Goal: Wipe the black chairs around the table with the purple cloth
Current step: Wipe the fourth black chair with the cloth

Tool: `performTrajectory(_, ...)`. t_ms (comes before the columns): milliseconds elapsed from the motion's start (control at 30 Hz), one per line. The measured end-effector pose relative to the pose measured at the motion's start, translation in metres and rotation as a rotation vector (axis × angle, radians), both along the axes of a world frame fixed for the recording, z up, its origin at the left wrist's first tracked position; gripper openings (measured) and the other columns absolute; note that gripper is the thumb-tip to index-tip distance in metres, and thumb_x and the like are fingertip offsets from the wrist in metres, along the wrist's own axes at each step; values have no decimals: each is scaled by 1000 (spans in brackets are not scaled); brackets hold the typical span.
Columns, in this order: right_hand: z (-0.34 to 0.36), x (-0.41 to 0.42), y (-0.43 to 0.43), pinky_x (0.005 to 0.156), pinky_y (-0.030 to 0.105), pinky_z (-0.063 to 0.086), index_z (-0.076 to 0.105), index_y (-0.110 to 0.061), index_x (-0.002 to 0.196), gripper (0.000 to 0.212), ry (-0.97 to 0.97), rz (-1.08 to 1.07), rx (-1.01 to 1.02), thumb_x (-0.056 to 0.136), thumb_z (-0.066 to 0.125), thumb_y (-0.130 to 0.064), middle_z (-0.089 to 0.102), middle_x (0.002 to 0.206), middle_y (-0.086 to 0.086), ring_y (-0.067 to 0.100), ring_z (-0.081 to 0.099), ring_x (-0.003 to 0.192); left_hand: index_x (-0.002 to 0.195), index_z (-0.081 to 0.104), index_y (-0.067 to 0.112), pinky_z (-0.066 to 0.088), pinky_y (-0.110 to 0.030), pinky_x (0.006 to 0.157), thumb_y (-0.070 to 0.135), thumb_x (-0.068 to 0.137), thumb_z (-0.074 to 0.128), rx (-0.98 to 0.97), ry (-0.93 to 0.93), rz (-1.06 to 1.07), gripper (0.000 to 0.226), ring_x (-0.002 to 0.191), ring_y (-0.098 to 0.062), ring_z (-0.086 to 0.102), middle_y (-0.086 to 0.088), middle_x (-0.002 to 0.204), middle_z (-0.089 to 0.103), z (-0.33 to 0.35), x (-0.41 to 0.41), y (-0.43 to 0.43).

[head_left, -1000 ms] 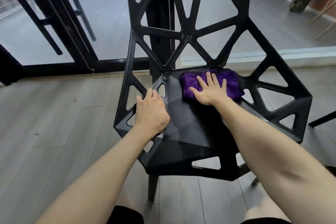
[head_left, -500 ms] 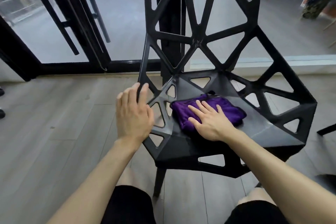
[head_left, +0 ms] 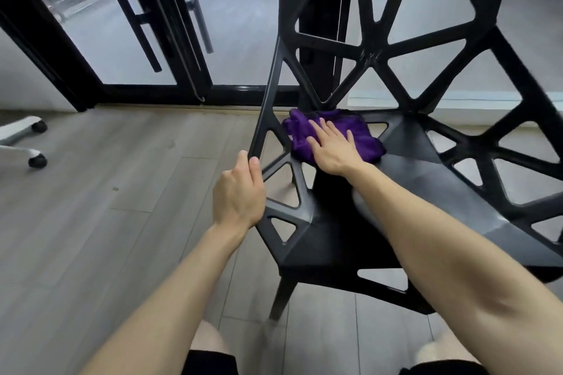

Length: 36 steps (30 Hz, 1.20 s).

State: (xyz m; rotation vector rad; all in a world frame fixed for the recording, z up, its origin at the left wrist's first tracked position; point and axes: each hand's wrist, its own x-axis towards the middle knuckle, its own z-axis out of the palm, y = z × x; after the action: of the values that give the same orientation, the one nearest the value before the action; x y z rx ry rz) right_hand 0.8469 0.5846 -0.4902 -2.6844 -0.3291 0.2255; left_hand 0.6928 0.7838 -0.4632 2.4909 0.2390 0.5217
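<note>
The purple cloth [head_left: 364,138] lay bunched at the back left corner of the black chair [head_left: 411,192] seat, where the seat met the open-lattice backrest. The right hand [head_left: 332,149] pressed flat on it, fingers straight and slightly spread. The left hand [head_left: 239,195] curled round the chair's left side strut, thumb along the bar. The chair stood on a grey wood-plank floor [head_left: 106,192]. Behind it ran black-framed glass doors [head_left: 122,39] with long bar handles; a white castor base [head_left: 21,140] showed at far left.

Cloth [head_left: 359,137] on chair [head_left: 411,179] seat's rear-left corner, under right hand [head_left: 332,149].
</note>
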Motion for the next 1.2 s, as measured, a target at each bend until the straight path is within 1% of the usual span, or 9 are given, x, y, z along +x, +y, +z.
performTrajectory(233, 10, -139, -9, 134, 49, 0, 15, -45, 170, 58, -28, 239, 78, 114, 27, -54, 7, 179, -12, 8, 3, 165, 84, 41, 28, 28, -38, 60, 39, 117, 26, -158, 39, -38, 38, 63, -12, 55, 1, 68, 59, 9, -4, 1)
performTrajectory(433, 12, -66, 3, 133, 56, -2, 4, -41, 171, 61, 31, 82, -20, 113, 17, -54, -3, 180, -6, 14, -4, 166, 81, 42, 26, 35, -26, 54, 37, 117, 26, -124, 55, -23, 41, 61, -9, 55, 4, 64, 58, 9, -2, 5)
performTrajectory(533, 11, -64, -1, 133, 56, 4, 15, -30, 172, 58, -4, 91, -15, 116, 24, -42, 10, 180, -3, 16, 6, 166, 93, 54, 25, 50, -36, 61, 46, 115, 22, -144, 67, -29, 44, 67, -14, 64, 3, 67, 70, 2, 2, 8)
performTrajectory(667, 19, -124, -61, 134, 45, 9, 33, -23, 168, 52, 0, 206, -16, 117, 36, -33, 26, 176, -6, 10, 16, 164, 97, 58, 23, 41, -25, 56, 43, 116, 24, -138, 46, 1, 44, 63, -1, 62, 4, 66, 72, 2, 2, 6)
performTrajectory(733, 20, -152, -89, 134, 47, 11, 36, -30, 166, 51, -18, 239, -6, 116, 39, -37, 27, 174, -11, 5, 15, 163, 99, 59, 22, 37, -18, 52, 41, 116, 24, -159, 51, 1, 44, 62, 3, 62, 3, 66, 72, 6, -1, 2)
performTrajectory(800, 22, -164, -87, 134, 53, 10, 28, -46, 166, 52, -32, 253, -79, 115, 35, -49, 20, 176, -16, 4, 10, 164, 100, 61, 22, 38, -23, 55, 40, 116, 24, -198, 96, -9, 43, 64, 0, 62, 3, 68, 71, 10, 1, 2)
performTrajectory(933, 24, -166, 3, 130, 64, -1, 2, -58, 165, 58, -38, 280, -86, 111, 21, -65, -2, 180, -10, 15, -4, 166, 96, 74, 21, 50, -30, 58, 35, 108, 40, -358, 271, -150, 38, 82, -22, 70, -1, 89, 76, 27, 15, 27)
performTrajectory(1033, 19, -180, 15, 131, 65, 8, 7, -49, 169, 60, -126, 314, -19, 113, 27, -58, 7, 180, -12, 17, -1, 167, 98, 85, 26, 50, -31, 62, 42, 99, 51, -410, 401, -191, 38, 79, -21, 62, 0, 93, 78, 45, 17, 45)
performTrajectory(1200, 15, -224, -40, 133, 54, 15, 15, -45, 170, 57, -249, 367, -108, 114, 29, -52, 14, 178, -13, 16, 11, 166, 91, 87, 16, 45, -32, 65, 41, 98, 70, -544, 388, -121, 30, 76, -20, 63, 2, 82, 81, 44, 20, 47)
